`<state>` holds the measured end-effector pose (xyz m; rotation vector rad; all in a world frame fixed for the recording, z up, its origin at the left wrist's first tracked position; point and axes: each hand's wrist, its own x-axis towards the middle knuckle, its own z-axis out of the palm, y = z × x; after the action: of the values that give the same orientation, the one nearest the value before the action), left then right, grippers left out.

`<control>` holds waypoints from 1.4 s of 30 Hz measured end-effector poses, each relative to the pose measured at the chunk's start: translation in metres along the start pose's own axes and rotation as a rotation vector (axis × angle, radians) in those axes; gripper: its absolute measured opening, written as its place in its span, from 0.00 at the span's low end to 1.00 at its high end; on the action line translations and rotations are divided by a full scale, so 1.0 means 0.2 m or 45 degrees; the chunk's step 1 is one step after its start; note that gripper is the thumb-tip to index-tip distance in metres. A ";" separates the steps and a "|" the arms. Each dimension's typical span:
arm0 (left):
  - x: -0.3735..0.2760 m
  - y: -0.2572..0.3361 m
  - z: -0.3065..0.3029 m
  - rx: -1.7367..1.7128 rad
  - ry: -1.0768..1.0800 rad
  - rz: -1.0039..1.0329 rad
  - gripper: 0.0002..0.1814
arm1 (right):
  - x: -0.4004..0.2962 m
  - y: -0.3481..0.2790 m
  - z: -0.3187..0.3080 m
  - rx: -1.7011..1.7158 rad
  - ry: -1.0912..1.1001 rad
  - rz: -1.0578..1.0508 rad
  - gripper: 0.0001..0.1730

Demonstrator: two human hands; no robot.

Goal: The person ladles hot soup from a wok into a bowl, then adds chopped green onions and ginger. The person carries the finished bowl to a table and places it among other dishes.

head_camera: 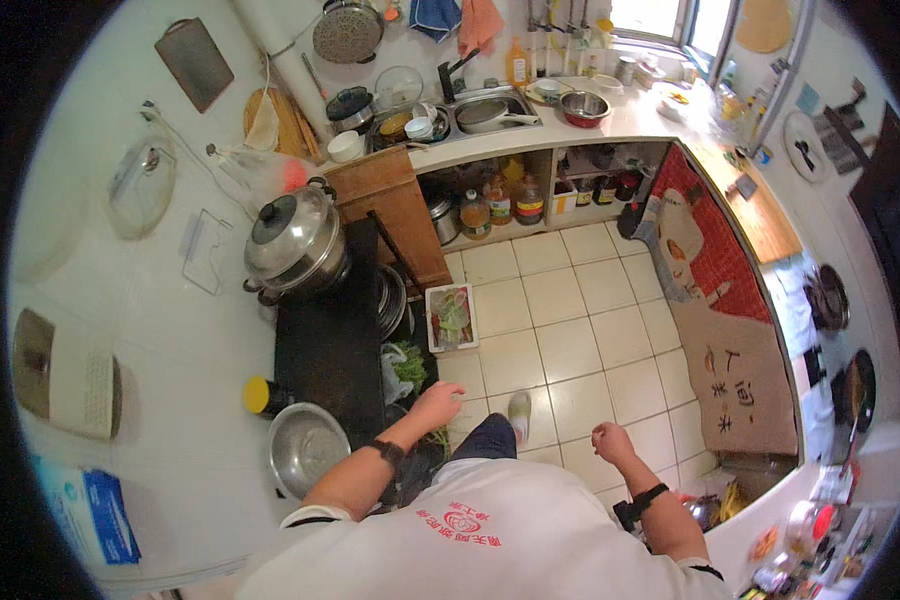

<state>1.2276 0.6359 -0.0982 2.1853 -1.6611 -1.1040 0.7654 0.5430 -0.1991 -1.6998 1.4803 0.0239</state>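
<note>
My left hand (436,403) hangs over the floor beside the dark shelf on the left, near leafy greens (408,365) in a plastic bag; nothing shows in it, and its fingers are loosely bent. Over the tiled floor (570,345) is my right hand (613,442), its fingers curled; whether they are fully closed is unclear, and no object shows in it. A white box (474,319) of vegetable pieces stands on the floor ahead of my left hand. A metal basin (309,450) lies to the left of my left forearm. One foot is forward on the tiles.
A lidded steamer pot (296,240) stands on the black shelf top (322,337). Beyond the tiles, a counter (645,127) holds a sink with a pan (484,112) and a steel bowl (585,107). Bottles (499,202) fill the cabinet below. A curtained counter (742,375) borders the right.
</note>
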 end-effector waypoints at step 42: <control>1.81 -0.11 -0.96 -1.435 0.729 -1.403 0.15 | 4.99 -4.23 -0.43 -1.232 -0.519 -2.185 0.09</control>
<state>1.4054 0.2674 -0.1356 2.0685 0.4944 -0.9809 1.7085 -0.3664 -0.1809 -2.9172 -0.7578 0.1610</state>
